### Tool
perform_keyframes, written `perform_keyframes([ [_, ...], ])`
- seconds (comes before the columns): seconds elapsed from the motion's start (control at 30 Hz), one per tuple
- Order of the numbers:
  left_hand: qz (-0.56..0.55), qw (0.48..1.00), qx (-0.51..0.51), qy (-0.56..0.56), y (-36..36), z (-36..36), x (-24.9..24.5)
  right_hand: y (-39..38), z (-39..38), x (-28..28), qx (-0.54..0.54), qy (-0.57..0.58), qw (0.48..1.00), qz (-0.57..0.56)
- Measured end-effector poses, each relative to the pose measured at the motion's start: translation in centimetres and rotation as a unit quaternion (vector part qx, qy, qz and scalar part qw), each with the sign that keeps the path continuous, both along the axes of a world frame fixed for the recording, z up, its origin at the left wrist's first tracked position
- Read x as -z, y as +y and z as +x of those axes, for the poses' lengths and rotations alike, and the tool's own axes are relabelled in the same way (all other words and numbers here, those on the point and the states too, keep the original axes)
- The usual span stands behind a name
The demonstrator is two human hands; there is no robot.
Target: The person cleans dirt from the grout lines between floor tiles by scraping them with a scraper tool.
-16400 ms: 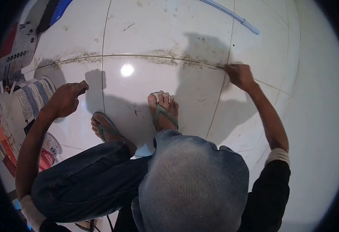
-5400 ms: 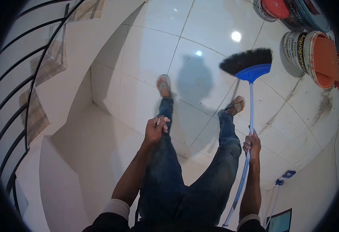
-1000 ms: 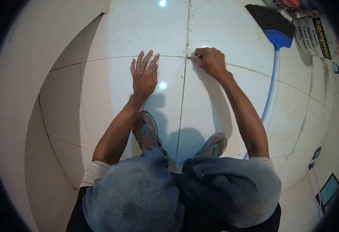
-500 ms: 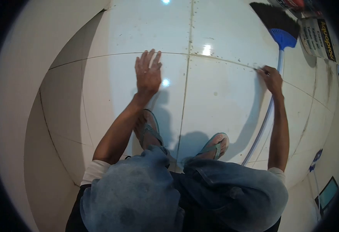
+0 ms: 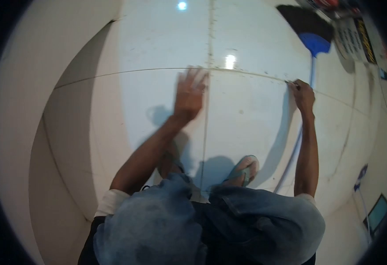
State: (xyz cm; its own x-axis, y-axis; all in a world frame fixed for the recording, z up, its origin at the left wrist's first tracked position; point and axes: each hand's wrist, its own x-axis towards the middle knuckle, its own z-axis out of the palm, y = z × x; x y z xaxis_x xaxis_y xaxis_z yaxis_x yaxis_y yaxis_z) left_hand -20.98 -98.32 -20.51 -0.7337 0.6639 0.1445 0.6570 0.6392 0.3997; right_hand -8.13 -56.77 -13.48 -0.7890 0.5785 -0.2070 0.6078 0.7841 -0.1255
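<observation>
My right hand [image 5: 304, 96] is closed around a small, dark, thin tool [image 5: 296, 86], mostly hidden by the fingers. Its tip is at the grout line [image 5: 264, 76] running between the white floor tiles [image 5: 246, 119], where dark crumbs lie scattered. My left hand [image 5: 189, 99] is over the floor near where two grout lines cross. Its fingers are spread and slightly blurred, with nothing held. Behind the right hand passes the blue handle of a broom [image 5: 313, 44], its dark bristles pointing away from me.
A labelled bucket [image 5: 354, 42] stands at the upper right, beside the broom head. My sandalled foot [image 5: 244, 170] rests on the tiles below. A white wall [image 5: 12, 110] curves along the left. At the lower right is a teal-faced rectangular object [image 5: 376, 214].
My left hand has moved right, toward the crossing grout lines. The right hand still has its tool at the grout line, slightly further left along it. The view has shifted a little.
</observation>
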Motion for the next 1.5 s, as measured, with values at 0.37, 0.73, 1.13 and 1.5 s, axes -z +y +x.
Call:
perform_keyframes([
  [0.37,-0.053,0.999,0.006,0.001,1.0,-2.1,-1.4,5.7,5.1,-0.2,0.094,0.058,0.992,0.061],
  [0.73,0.188,0.965,0.072,-0.165,6.6,3.4,-4.8,-6.8,2.5,-0.8,0.142,0.273,0.933,-0.188],
  [1.13,0.199,0.863,-0.091,-0.456,6.0,2.0,-6.0,-21.5,0.3,-1.9,0.037,0.231,0.893,-0.384],
  [1.5,-0.004,0.969,-0.244,0.049,5.0,-21.3,-1.4,-8.4,-13.6,-11.3,-0.122,0.22,0.956,-0.149],
])
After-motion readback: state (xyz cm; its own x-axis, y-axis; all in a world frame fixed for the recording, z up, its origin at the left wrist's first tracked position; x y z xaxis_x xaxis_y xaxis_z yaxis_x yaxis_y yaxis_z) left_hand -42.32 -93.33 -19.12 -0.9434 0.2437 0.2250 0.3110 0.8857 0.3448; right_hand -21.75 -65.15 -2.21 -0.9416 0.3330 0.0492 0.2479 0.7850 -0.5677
